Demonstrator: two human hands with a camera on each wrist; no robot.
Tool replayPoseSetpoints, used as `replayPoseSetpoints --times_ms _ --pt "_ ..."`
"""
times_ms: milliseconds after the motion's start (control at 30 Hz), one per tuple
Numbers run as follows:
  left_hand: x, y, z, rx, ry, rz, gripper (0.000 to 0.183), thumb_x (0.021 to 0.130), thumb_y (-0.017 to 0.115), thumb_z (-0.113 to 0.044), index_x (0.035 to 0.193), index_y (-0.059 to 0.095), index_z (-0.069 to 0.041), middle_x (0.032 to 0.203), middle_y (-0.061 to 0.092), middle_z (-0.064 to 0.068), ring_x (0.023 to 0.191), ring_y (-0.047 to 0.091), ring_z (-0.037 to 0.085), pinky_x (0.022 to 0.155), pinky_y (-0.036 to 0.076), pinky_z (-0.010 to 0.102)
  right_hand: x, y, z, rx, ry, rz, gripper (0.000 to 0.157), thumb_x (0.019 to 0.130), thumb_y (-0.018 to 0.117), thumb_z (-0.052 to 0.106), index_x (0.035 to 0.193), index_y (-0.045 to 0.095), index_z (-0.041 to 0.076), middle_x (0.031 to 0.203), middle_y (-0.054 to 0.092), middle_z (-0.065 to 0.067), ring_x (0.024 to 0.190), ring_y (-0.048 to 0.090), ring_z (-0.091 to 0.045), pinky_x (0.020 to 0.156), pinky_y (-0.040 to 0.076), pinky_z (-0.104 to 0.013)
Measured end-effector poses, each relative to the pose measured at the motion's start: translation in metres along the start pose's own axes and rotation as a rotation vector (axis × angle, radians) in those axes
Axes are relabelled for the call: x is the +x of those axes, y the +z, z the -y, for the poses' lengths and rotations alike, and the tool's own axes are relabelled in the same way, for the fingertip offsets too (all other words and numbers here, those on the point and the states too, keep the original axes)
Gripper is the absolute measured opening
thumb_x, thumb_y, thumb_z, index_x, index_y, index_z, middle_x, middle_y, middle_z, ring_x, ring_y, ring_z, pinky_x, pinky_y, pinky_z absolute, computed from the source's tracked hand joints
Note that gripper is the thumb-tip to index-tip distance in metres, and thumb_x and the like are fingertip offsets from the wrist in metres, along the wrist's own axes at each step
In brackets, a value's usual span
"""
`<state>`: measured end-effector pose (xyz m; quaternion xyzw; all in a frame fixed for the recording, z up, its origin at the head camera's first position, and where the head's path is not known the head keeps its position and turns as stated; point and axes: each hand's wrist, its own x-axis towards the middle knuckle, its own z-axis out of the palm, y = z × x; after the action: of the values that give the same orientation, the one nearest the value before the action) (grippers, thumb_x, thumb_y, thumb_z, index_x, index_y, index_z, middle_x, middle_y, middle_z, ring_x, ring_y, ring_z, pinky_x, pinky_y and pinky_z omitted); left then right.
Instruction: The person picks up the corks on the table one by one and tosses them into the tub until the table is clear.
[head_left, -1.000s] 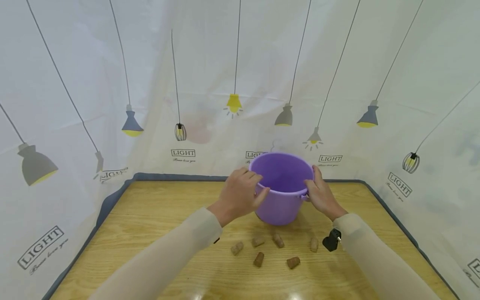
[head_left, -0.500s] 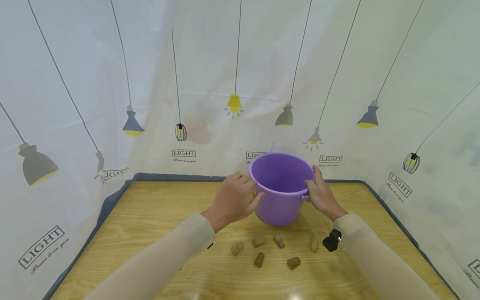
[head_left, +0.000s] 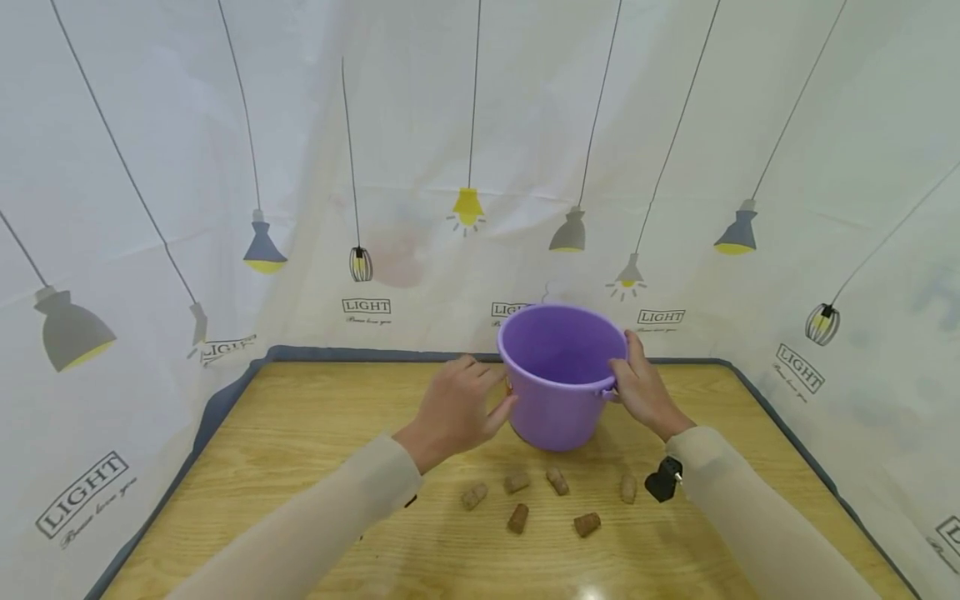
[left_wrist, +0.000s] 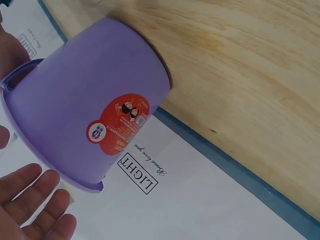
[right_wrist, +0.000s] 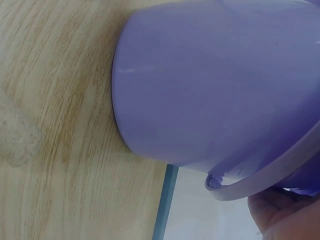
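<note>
A purple plastic bucket stands on the wooden table, its mouth facing up. My right hand grips the rim on the right side, thumb over the edge. In the right wrist view the bucket's purple handle passes in front of those fingers. My left hand hovers just left of the rim, holding nothing. Its fingers are loosely bent and apart from the bucket in the left wrist view. A red sticker shows on the bucket's side there.
Several corks lie in front of the bucket, among them a dark cork, a second dark one and a pale cork. A white lamp-print curtain surrounds the wooden table at the back and sides.
My left hand has let go of the rim and moved left, away from the bucket. The right hand and the bucket have stayed in place.
</note>
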<state>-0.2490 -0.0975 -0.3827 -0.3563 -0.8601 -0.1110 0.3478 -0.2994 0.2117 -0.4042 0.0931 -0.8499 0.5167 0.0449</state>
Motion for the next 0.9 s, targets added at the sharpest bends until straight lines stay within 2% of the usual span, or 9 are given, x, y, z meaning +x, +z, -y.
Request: replayPoseSetpoints --times_ms 133,400,633,900 --pt "-0.006 0.001 0.002 -0.006 0.006 -0.020 0.023 0.090 0.077 -0.033 0.094 0.076 -0.011 0.080 0.071 0.001 0.072 0.061 0.018 0.066 0.052 0.031 0.000 0.000 0.000 -0.001 0.000 0.007 0.069 0.108 0.033 0.022 0.165 -0.005 0.011 0.147 0.040 -0.036 0.099 0.062 -0.029 0.080 0.060 -0.030" --pt "-0.016 0.002 0.006 0.000 0.001 -0.025 0.023 0.088 0.078 -0.034 0.086 0.074 -0.011 0.077 0.071 0.001 0.072 0.063 0.018 0.068 0.053 0.032 0.002 -0.001 -0.002 -0.009 0.006 0.018 0.069 0.108 0.032 0.024 0.164 -0.007 0.010 0.153 0.034 -0.037 0.108 0.062 -0.033 0.084 0.060 -0.033" --pt "-0.020 0.000 0.005 0.017 -0.001 0.007 0.025 0.090 0.076 -0.035 0.089 0.076 -0.010 0.082 0.074 0.002 0.075 0.067 0.018 0.070 0.056 0.031 0.000 -0.001 0.000 -0.010 0.000 0.016 0.069 0.109 0.032 0.023 0.164 -0.006 0.010 0.153 0.033 -0.039 0.108 0.063 -0.033 0.082 0.060 -0.031" --pt "-0.025 -0.001 0.003 0.044 -0.028 0.076 0.027 0.091 0.075 -0.037 0.093 0.077 -0.010 0.085 0.075 0.002 0.074 0.064 0.018 0.069 0.054 0.031 0.000 0.000 0.000 -0.032 0.003 -0.006 0.069 0.108 0.034 0.022 0.165 -0.003 0.009 0.144 0.043 -0.037 0.101 0.064 -0.032 0.080 0.061 -0.030"
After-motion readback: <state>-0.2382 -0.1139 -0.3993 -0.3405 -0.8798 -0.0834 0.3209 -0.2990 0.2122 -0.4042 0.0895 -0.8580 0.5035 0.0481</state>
